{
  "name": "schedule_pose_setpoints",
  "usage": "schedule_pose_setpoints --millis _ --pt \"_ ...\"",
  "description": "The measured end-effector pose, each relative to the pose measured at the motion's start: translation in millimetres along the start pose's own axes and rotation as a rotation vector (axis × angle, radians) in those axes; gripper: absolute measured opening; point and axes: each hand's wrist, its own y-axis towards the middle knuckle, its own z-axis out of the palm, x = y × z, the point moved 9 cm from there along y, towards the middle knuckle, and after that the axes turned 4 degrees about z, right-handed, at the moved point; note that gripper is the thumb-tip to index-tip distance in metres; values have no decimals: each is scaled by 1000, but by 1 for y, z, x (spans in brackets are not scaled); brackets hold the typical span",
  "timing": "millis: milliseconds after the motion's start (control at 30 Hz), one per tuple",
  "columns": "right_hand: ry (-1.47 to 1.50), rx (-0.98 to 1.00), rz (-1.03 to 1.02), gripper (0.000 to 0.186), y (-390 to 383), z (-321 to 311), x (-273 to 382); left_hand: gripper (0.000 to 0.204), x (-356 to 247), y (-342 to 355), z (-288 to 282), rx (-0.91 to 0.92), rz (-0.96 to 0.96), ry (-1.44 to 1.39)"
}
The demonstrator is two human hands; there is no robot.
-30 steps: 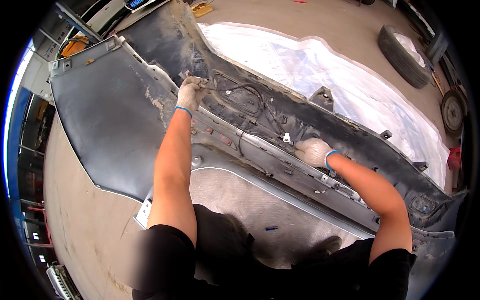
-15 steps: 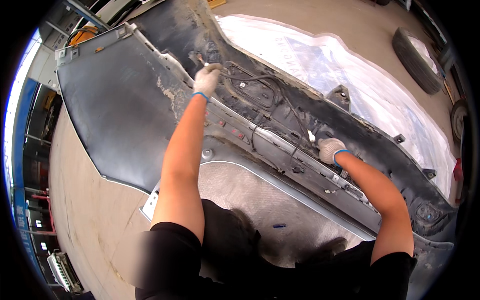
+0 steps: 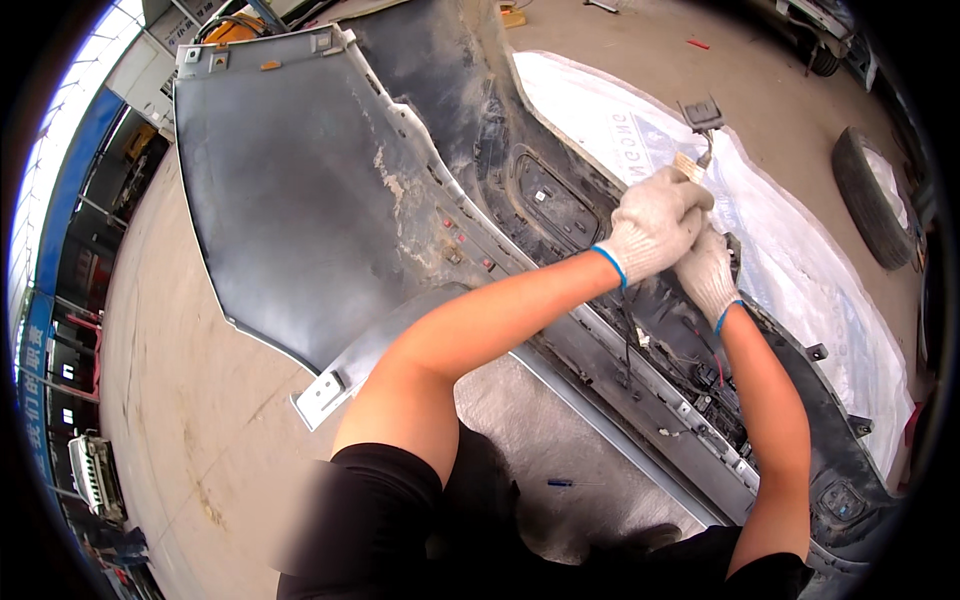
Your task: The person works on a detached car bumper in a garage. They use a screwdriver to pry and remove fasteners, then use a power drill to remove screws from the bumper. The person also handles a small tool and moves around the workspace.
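My two hands, in white knit gloves with blue cuffs, meet above the far edge of a large dark car body panel (image 3: 290,200). My left hand (image 3: 655,225) is closed around a wiring harness (image 3: 705,152), whose dark plug sticks up beyond the fingers. Close against it, slightly nearer and to the right, my right hand (image 3: 707,270) is also closed on the bunched wiring. The gloves hide most of the bundle. Below the hands, the panel's dirty inner side shows a recessed oval plate (image 3: 555,200), clips and a loose dark cable (image 3: 630,330).
White plastic sheeting (image 3: 800,290) lies beyond the panel. A tyre (image 3: 870,195) rests on the floor at the right. Near my feet, a small blue tool (image 3: 560,483) lies on a silvery mat (image 3: 520,410). Vehicle parts stand along the left wall.
My left hand has swung right from the panel's middle to join my right hand, which has risen away from me. The wiring now bunches in both hands, lifted off the panel. The view has shifted.
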Motion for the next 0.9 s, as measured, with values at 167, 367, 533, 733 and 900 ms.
schedule_pose_setpoints --millis 167,367,533,733,900 --pt "396 -23 122 38 5 -21 -26 15 21 -18 5 -93 84 41" --pt "633 -10 228 34 0 -44 -33 35 173 -125 53 396 -480 528" --pt "755 22 273 34 -7 -48 -35 59 208 -157 26 447 -513 909" --pt "979 58 227 34 -5 -54 -22 42 250 -180 10 599 -714 754" --pt "843 29 199 34 0 -56 -18 39 270 -154 -5 504 -840 439"
